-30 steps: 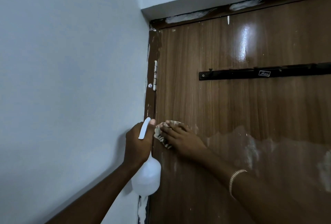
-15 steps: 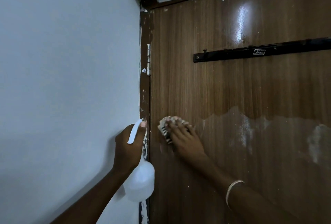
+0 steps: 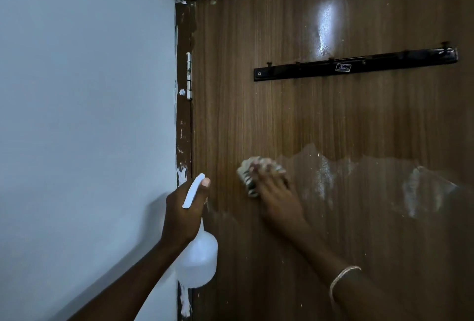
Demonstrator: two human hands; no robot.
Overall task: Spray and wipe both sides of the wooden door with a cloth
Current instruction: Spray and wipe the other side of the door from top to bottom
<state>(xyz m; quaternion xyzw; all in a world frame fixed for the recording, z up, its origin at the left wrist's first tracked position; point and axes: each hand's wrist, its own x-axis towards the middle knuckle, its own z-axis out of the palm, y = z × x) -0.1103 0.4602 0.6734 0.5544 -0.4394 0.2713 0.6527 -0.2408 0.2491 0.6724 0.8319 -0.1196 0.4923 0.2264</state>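
Door, brown wood, fills the head view from 12 round to 5 o'clock, set in its paint-flecked frame. A cloth lies against the door just below centre, at 7 o'clock from the black rail. The right hand presses it to the wood, fingers stretched over it though blurred; a bracelet circles the wrist at 5 o'clock. At 9 o'clock from the cloth, the left hand grips a white bottle by its neck, fingers curled round, body hanging below. A hinge sits at 11 o'clock. The wall takes the 9 o'clock side.
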